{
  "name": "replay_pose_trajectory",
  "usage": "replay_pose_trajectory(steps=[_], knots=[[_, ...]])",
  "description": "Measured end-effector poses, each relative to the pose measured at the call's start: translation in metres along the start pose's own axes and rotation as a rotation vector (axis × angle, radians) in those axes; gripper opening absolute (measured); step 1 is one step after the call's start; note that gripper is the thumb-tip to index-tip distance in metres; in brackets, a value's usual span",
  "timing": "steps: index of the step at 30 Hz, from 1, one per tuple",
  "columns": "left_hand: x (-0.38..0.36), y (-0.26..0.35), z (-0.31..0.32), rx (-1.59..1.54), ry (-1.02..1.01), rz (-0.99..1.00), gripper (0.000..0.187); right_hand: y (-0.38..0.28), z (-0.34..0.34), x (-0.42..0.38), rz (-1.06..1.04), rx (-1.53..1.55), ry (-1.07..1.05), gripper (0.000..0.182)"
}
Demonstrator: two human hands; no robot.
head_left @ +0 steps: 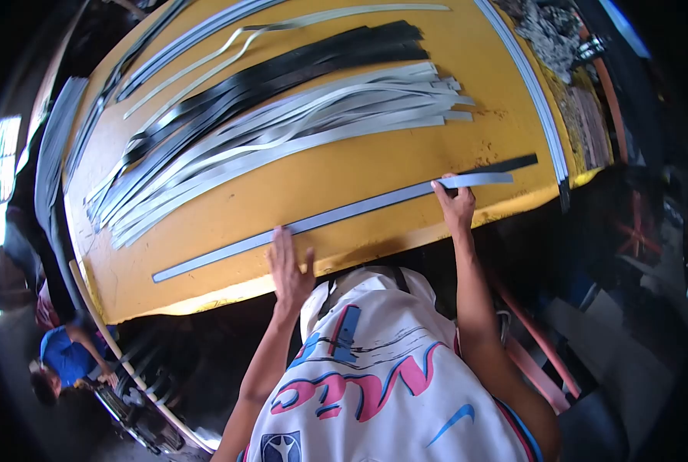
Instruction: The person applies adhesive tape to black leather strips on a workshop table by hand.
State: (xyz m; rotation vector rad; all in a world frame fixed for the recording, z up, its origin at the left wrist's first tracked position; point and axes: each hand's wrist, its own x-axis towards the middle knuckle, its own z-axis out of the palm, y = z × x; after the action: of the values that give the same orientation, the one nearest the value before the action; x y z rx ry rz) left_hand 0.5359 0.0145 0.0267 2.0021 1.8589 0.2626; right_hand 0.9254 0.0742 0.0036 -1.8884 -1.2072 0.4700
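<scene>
A long grey strip (359,205) lies over a black strip (505,165) near the front edge of the yellow table. Toward the right, the grey strip's end lifts apart from the black one, which shows behind it. My right hand (457,204) pinches the grey strip near that end between thumb and fingers. Farther left, my left hand (288,266) rests its outstretched fingertips on the strip, thumb held apart. At the left end the two strips look lined up.
Behind them on the yellow table (374,165) lie a bundle of grey strips (282,142) and a bundle of black strips (305,65). More strips (525,85) run along the right side. At lower left, a person in a blue shirt (68,358) is beside machinery.
</scene>
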Motion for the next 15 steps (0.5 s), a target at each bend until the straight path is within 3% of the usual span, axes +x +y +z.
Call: replay_pose_trajectory(steps=[1,5,7,11,13,14,15], knots=[[0.007,0.019,0.009,0.062,-0.047,0.105,0.074,0.002,0.001,0.001,-0.027,-0.02,0.002,0.032],[0.051,0.13,0.054,-0.168,-0.214,0.362,0.082,-0.006,-0.003,0.002,0.044,0.035,-0.048,0.031],[0.067,0.176,0.087,-0.186,-0.168,0.501,0.082,0.001,-0.005,0.002,-0.013,0.003,-0.08,0.03],[0.075,0.225,0.1,-0.072,-0.202,0.433,0.082,0.014,-0.02,0.012,-0.079,0.071,-0.18,0.024],[0.079,0.231,0.102,-0.026,-0.211,0.398,0.083,0.022,-0.031,0.021,-0.008,0.241,-0.368,0.027],[0.08,0.233,0.1,-0.033,-0.22,0.375,0.083,0.021,-0.03,0.024,0.145,0.509,-0.419,0.027],[0.078,0.234,0.099,-0.046,-0.227,0.343,0.083,0.024,-0.037,0.029,0.155,0.518,-0.425,0.027]])
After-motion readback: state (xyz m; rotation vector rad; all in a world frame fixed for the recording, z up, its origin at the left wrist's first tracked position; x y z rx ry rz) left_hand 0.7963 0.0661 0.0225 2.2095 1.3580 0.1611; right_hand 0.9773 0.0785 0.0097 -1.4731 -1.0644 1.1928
